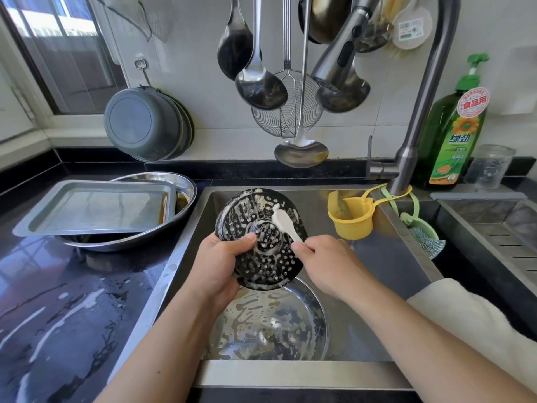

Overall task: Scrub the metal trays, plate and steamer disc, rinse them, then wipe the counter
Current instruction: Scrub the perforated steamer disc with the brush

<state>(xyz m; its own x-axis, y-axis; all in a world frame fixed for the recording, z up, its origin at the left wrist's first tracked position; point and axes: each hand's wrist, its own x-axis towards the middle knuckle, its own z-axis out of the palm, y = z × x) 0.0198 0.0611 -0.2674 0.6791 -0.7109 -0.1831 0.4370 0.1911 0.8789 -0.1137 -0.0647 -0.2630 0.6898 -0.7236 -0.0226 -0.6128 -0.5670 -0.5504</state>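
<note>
fingers of the right hand (325,257) pinch a white brush (286,221), its handle running up and left from them, head on the soapy steamer disc (261,242). the left hand (223,263) curls round the disc's lower-left rim, tilting it over the sink (406,271). a sudsy plate (270,324) lies just below; trays (96,207) wait left on the counter (58,286), with open basin to the right.

home kitchen; steel sink (406,274); hanging ladles (258,85); dish soap bottle (453,135)
</note>
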